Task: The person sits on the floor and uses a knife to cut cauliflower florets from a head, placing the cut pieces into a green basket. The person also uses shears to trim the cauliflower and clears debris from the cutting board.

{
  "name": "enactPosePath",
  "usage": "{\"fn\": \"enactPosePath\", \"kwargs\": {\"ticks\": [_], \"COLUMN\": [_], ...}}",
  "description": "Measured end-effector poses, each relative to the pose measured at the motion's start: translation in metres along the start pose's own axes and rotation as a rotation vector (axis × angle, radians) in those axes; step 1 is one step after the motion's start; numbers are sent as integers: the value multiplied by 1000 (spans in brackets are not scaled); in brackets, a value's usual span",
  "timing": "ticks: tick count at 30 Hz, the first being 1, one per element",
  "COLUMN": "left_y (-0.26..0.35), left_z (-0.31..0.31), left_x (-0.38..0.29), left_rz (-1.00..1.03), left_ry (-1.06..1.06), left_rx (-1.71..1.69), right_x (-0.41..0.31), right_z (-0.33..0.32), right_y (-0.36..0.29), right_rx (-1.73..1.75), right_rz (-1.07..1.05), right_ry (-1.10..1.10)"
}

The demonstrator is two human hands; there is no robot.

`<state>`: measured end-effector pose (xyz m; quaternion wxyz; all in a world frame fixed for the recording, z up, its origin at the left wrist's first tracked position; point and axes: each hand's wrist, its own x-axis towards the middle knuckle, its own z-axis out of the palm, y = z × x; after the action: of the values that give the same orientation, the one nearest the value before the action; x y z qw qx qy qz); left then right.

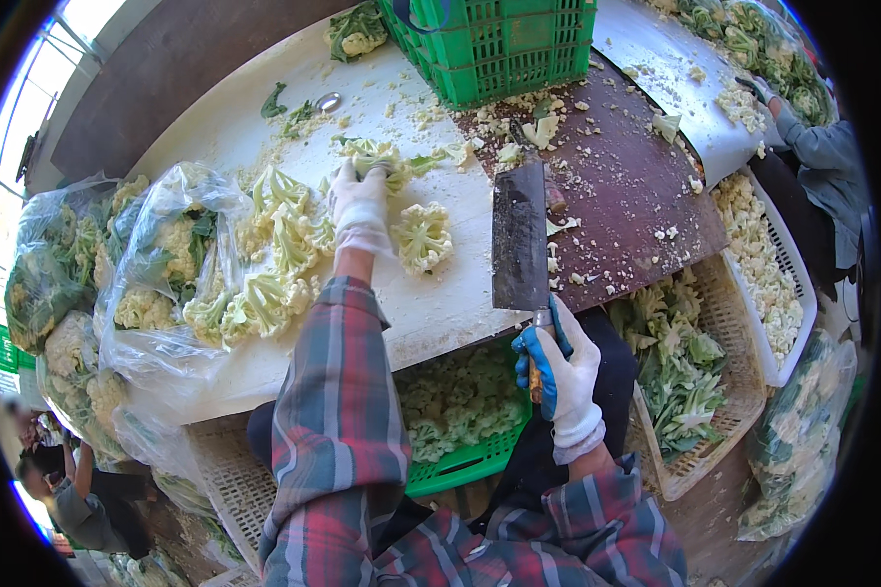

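My left hand [360, 198], in a white work glove, reaches over the white tabletop [382, 308], its fingers on a cut cauliflower piece [378, 155]; whether they grip it I cannot tell. My right hand [565, 367], in a white and blue coated glove, is closed round the wooden handle of a cleaver [520, 238]. The broad dark blade points away from me, over the seam between the white surface and the brown board [624, 198]. Another cauliflower piece [422, 238] lies right of my left wrist. Several cut pieces [290, 235] are heaped to its left.
Plastic bags of cauliflower [169, 271] stand at left. A green crate [484, 59] stands at the back. Below the edge are a green crate of florets [462, 411] and a beige basket of leaves [741, 396]. A white basket of florets [796, 293] and a co-worker [822, 154] are at right.
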<state>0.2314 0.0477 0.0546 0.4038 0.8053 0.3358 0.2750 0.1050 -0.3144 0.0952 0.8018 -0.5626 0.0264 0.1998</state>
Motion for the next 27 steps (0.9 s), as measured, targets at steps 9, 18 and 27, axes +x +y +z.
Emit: {"fn": "enactPosePath", "kwargs": {"ticks": [9,18,27], "left_y": [12,58,-13], "left_z": [-145,-85,-109], "left_x": [-45,-155,-157], "left_rz": [155,458,387], "left_ry": [-209,-391,74], "left_rx": [-106,1144,168], "right_x": [-15,-34,-20], "right_z": [-4,26,14], "right_y": [16,48,53], "right_rx": [-10,-198,-344], "right_rz": [9,15,-83], "right_ry": [-116,-274,-262]}}
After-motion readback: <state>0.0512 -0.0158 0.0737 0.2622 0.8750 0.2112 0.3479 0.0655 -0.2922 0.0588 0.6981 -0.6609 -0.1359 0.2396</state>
